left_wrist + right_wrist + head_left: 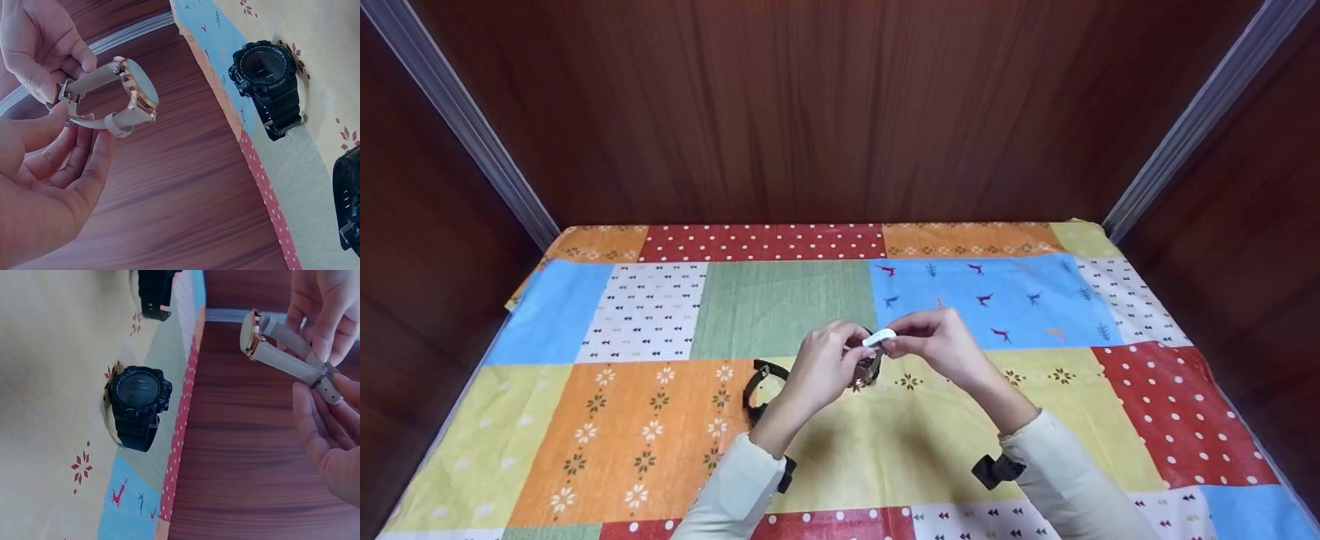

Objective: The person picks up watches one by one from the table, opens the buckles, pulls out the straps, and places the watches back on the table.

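both hands pinch the strap of the pale watch (pixel 121 93) at its buckle, the left hand (pixel 821 367) and the right hand (pixel 937 346) holding it above the patchwork cloth (pixel 585 420). a black watch (pixel 269 84) lies on that cloth just below. i think the grip is small, so the pale watch may slip and drop onto the black one.

Cream sleeves (pixel 1057 457); black wrist straps (pixel 996 470).

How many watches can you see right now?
3: a beige-strapped, gold-cased watch held by both hands; a black digital watch on the patchwork cloth; another black watch, partly cut off.
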Tool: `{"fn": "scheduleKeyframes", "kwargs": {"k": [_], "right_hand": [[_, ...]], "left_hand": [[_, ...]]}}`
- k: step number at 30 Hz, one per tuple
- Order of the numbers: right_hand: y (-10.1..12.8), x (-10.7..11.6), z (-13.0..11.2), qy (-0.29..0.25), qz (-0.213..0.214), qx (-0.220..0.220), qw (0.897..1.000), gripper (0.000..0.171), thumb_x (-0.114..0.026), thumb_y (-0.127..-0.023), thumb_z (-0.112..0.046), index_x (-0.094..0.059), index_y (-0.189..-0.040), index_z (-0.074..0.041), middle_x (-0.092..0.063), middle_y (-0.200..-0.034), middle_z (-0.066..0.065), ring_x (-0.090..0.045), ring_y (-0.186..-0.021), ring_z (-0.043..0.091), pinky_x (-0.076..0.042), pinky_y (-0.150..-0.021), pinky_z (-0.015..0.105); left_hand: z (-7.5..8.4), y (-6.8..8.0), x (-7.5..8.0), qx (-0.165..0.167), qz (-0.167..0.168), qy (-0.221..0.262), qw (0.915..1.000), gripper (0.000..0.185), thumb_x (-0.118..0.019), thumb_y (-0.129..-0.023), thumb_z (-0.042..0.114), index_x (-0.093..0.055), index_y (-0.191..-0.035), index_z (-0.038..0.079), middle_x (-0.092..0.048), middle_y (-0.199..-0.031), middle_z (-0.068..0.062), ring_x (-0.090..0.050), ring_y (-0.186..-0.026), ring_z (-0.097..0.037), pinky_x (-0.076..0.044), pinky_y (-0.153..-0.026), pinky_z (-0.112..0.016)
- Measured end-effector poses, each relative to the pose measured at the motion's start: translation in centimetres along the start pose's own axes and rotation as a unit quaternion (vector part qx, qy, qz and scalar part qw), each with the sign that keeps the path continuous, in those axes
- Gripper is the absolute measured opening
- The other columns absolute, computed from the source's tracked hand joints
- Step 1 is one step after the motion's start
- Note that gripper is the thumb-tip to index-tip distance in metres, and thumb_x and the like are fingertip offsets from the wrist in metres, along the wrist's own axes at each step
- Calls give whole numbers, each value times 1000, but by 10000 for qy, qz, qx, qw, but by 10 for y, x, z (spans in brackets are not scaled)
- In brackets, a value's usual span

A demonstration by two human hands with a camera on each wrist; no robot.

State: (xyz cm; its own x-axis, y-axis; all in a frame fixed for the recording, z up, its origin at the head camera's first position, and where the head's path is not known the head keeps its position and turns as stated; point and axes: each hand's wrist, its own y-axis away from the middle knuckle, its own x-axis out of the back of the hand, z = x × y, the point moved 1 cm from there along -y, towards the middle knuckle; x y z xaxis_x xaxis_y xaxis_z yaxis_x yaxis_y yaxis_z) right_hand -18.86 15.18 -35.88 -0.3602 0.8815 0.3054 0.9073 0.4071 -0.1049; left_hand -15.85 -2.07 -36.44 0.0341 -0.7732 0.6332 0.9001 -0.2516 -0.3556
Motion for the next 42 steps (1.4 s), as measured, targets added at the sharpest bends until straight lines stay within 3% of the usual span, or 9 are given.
{"fn": "scheduleKeyframes", "kwargs": {"k": [8,13,22,32,42], "right_hand": [[1,4,3,-743,-57,-52,9972,20,-66,-80,0,-63,-94,14,-67,-83,17,-66,-71,23,-53,-71,39],[2,5,6,-905,-203,-86,9957,19,-66,-81,0,-61,-92,15,-66,-81,17,-66,-72,22,-53,-73,40],[2,4,5,-695,-96,52,9975,17,-63,-81,4,-61,-93,16,-66,-84,19,-66,-73,19,-53,-73,38],[1,1,4,-54,-45,270,9996,16,-62,-81,7,-64,-94,15,-65,-88,25,-64,-72,15,-54,-69,32],[2,1,2,157,-52,397,9991,15,-61,-82,6,-64,-94,14,-65,-85,23,-65,-72,21,-54,-68,32]], "left_hand": [[-4,1,0,51,9,215,9998,8,-62,-85,9,-65,-88,2,-63,-86,-6,-59,-82,-20,-46,-75,-34],[-4,2,0,57,-125,198,9997,8,-62,-85,9,-64,-90,2,-63,-86,-6,-58,-82,-21,-47,-74,-33],[-2,0,-4,218,-292,537,9979,9,-64,-84,8,-63,-90,2,-62,-84,-5,-62,-77,-19,-50,-69,-26],[-2,0,-8,-7,-51,-15,10000,7,-65,-83,9,-65,-87,3,-64,-85,-6,-59,-81,-21,-46,-73,-34],[-1,0,-9,26,-96,-95,9999,9,-68,-80,10,-65,-86,5,-62,-83,-4,-59,-79,-20,-46,-72,-33]]}}
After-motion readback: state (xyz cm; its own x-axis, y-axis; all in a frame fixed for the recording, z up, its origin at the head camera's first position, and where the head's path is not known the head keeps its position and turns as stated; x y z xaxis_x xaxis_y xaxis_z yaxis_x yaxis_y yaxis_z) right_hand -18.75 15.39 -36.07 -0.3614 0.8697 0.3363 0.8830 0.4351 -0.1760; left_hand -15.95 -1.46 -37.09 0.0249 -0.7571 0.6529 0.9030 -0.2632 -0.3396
